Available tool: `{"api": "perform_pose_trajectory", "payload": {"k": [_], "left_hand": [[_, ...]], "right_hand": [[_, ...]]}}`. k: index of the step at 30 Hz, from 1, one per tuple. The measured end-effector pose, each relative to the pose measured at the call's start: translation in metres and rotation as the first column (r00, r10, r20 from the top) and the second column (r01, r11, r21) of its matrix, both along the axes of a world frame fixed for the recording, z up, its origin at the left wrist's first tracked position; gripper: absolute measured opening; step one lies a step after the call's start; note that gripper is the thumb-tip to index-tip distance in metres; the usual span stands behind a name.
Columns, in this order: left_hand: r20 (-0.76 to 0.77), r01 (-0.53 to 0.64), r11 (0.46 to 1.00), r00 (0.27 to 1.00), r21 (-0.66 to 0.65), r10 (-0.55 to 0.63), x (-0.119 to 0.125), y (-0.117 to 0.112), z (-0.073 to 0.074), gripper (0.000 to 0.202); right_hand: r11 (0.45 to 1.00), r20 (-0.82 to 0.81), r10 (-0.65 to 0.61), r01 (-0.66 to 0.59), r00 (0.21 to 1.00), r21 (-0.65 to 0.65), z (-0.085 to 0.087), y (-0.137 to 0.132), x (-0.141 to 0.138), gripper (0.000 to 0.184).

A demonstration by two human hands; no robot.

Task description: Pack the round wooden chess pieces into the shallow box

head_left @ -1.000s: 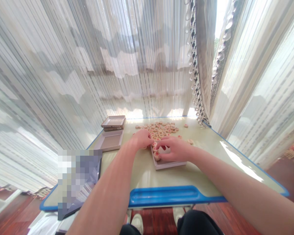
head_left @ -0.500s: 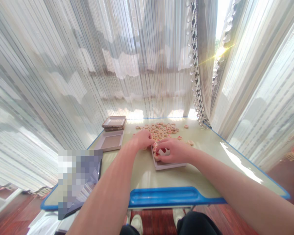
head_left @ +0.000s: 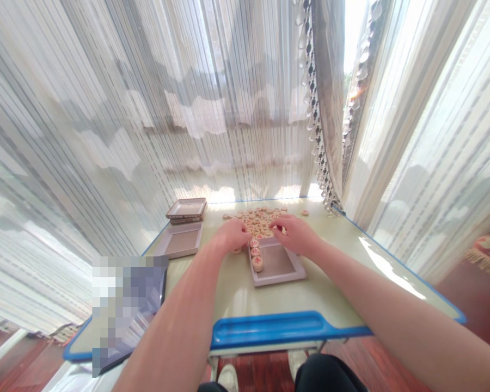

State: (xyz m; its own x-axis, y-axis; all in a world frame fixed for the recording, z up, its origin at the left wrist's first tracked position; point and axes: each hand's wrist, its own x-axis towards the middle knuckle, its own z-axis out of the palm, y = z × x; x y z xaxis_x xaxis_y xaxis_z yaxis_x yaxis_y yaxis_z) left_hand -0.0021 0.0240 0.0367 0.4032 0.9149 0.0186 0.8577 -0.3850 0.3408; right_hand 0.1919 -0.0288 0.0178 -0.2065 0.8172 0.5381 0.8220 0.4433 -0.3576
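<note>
A shallow light-coloured box tray (head_left: pixel 277 280) lies on the table, with a column of round Chinese chess pieces (head_left: pixel 257 264) along its left wall, red characters facing up. My left hand (head_left: pixel 232 235) is beside the tray's far left corner, fingers curled together; whatever they grip is hidden. Over the tray's far edge, my right hand (head_left: pixel 297 234) reaches to the loose pieces, thumb and fingers apart. Many more wooden chess pieces (head_left: pixel 255 219) are spread beyond the tray, partly behind both hands.
At the left lie another open tray (head_left: pixel 181 241) and a small stack of box parts (head_left: pixel 187 209). A dark-edged tablet-like object (head_left: pixel 147 313), partly pixelated, rests near the front left. A blue trough (head_left: pixel 269 329) runs along the table's near edge. Curtains (head_left: pixel 228 109) hang behind.
My right hand has moved away from the column in the tray, up to the loose pieces beyond it, uncovering the tray's inside. My left hand stays by the corner. The view has shifted slightly.
</note>
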Motion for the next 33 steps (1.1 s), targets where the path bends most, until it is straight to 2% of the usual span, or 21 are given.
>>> {"api": "perform_pose_trajectory", "payload": {"k": [3,6,8,10,12,17,20,25,30,33], "left_hand": [[0.004,0.002,1.000,1.000,0.021,-0.002,-0.001,0.002,-0.001,0.019],[-0.002,-0.005,1.000,1.000,0.029,0.005,0.000,0.001,-0.002,0.019],[0.000,-0.001,1.000,1.000,0.025,0.001,0.002,0.000,-0.002,0.019],[0.003,0.010,1.000,1.000,0.026,-0.010,0.003,0.000,-0.004,0.019],[0.002,0.019,0.998,1.000,0.057,-0.019,0.005,0.000,-0.006,0.019],[0.076,-0.047,0.969,0.997,0.243,0.029,0.007,0.001,-0.010,0.021],[0.116,-0.053,0.949,0.993,0.311,0.018,0.008,0.001,-0.010,0.026],[0.051,-0.001,0.972,0.999,0.237,-0.012,0.010,0.000,-0.010,0.021],[-0.073,-0.007,0.992,0.997,0.124,0.016,0.010,0.000,-0.008,0.016],[-0.054,-0.029,0.999,0.998,0.025,0.030,0.010,-0.006,-0.002,0.014]], "right_hand": [[0.978,-0.095,-0.204,0.208,0.974,0.030,-0.001,0.013,0.017,0.024],[0.922,-0.131,-0.386,0.381,0.913,-0.066,-0.004,0.025,0.036,0.026],[0.890,-0.100,-0.449,0.434,0.888,-0.141,-0.009,0.031,0.044,0.029],[0.893,-0.027,-0.430,0.421,0.902,-0.162,-0.014,0.036,0.048,0.033],[0.920,0.048,-0.360,0.363,0.932,-0.145,-0.020,0.039,0.046,0.034],[0.980,0.190,-0.134,0.159,0.973,-0.123,-0.024,0.039,0.037,0.032],[0.982,0.237,-0.106,0.139,0.966,-0.126,-0.022,0.037,0.036,0.031],[0.970,0.244,-0.190,0.220,0.951,-0.104,-0.020,0.037,0.037,0.031],[0.969,0.232,-0.163,0.200,0.959,-0.146,-0.022,0.039,0.040,0.027],[0.967,0.204,-0.178,0.210,0.963,-0.147,-0.021,0.038,0.041,0.025]]}}
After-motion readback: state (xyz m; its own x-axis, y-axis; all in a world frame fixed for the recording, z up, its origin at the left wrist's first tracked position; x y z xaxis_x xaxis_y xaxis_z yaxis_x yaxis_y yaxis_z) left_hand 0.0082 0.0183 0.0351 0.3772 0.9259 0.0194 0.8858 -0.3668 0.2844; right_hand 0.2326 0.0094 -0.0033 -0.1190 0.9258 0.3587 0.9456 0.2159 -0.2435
